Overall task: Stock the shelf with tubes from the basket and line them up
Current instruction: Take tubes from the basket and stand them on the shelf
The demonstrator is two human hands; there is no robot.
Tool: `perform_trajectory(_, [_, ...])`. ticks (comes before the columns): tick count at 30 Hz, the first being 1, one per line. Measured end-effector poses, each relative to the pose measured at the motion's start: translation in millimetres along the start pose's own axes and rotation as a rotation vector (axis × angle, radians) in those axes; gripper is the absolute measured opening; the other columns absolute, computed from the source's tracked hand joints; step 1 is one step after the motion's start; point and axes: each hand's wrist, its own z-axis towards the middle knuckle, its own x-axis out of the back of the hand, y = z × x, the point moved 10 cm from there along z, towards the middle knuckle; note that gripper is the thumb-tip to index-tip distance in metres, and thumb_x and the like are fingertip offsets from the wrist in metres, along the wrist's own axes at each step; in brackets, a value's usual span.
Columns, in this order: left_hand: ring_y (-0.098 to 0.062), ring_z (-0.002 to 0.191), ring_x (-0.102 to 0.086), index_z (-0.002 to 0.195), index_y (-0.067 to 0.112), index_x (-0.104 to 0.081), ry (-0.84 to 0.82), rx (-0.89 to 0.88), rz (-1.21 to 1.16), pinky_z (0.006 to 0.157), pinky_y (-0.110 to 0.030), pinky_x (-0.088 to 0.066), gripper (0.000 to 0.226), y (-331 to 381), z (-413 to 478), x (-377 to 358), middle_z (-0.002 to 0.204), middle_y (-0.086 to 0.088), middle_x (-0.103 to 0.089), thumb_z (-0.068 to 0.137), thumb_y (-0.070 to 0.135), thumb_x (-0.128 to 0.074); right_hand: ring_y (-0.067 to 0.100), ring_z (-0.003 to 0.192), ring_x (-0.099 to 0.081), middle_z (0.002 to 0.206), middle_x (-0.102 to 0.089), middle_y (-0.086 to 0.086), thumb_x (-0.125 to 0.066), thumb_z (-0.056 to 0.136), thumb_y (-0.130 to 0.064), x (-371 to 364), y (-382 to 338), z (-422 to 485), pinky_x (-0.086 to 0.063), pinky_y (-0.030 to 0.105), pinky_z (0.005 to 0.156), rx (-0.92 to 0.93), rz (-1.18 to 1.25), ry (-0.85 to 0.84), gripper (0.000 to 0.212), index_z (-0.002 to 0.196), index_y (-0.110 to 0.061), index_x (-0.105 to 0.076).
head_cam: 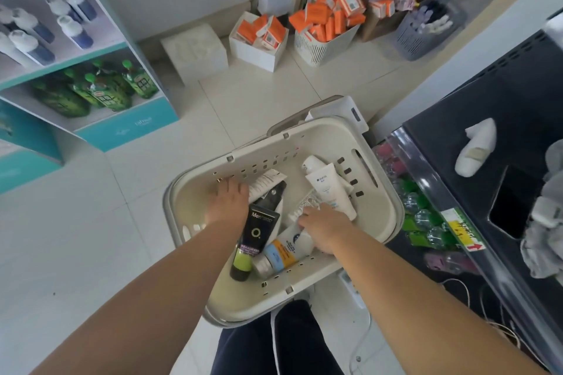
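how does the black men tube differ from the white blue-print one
The black tube is dark with a lime-green band; the white tube is pale with blue print. The black tube lies mid-basket, the white tube nearer its right wall. Both lie in the basket.

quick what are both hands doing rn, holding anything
left hand: open, fingers stretched out in the basket beside a white tube, holding nothing.
right hand: on the tubes, grip cannot be told.
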Motion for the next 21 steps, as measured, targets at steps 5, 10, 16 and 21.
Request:
perform_trajectory(5, [-0.029,0.101,-0.06,0.122,0.008,-0.042,-0.107,0.205,-0.45,0.078,-0.036,-0.048,0.039,-20.3,-7.0,-3.4,0.114,-0.011,-0.059,0.089,0.021,-0.058,0.016,0.125,-0.046,0.141,-0.042,-0.006,-0.063,0.092,-0.024,36.6,17.7,-11.8,-0.036,0.035,0.106,0.029,0.69,0.254,0.05,0.139,-0.023,-0.044])
perform_trajectory(10, [-0.024,0.077,-0.06,0.116,0.008,-0.049,-0.404,0.351,-1.222,0.059,-0.028,-0.045,0.038,-18.3,-23.6,-11.6,0.097,-0.011,-0.062,0.08,0.013,-0.059,0.012,0.09,-0.059,0.12,-0.059,-0.004,-0.056,0.097,-0.031,55.2,37.2,-28.6,-0.053,0.026,0.072,-0.05,1.237,0.305,0.036,0.132,-0.025,-0.053])
perform_trajectory(16, [-0.02,0.068,-0.061,0.116,0.024,-0.061,-0.597,0.175,-1.636,0.07,-0.032,-0.052,0.045,13.8,-51.6,27.3,0.081,-0.005,-0.067,0.081,0.05,-0.071,0.016,0.071,-0.058,0.094,-0.061,0.007,-0.05,0.1,-0.025,77.7,40.8,-57.9,-0.047,0.03,0.057,0.016,2.014,0.341,0.015,0.103,-0.015,-0.06])
perform_trajectory(21, [-0.033,0.106,-0.067,0.123,0.014,-0.059,-0.741,-0.023,-1.924,0.08,-0.045,-0.058,0.048,43.8,-74.7,83.2,0.114,-0.012,-0.07,0.082,0.037,-0.071,0.023,0.08,-0.06,0.093,-0.069,0.01,-0.057,0.077,-0.021,111.4,40.6,-97.4,-0.055,0.036,0.06,0.245,2.273,0.351,0.024,0.097,-0.01,-0.062])
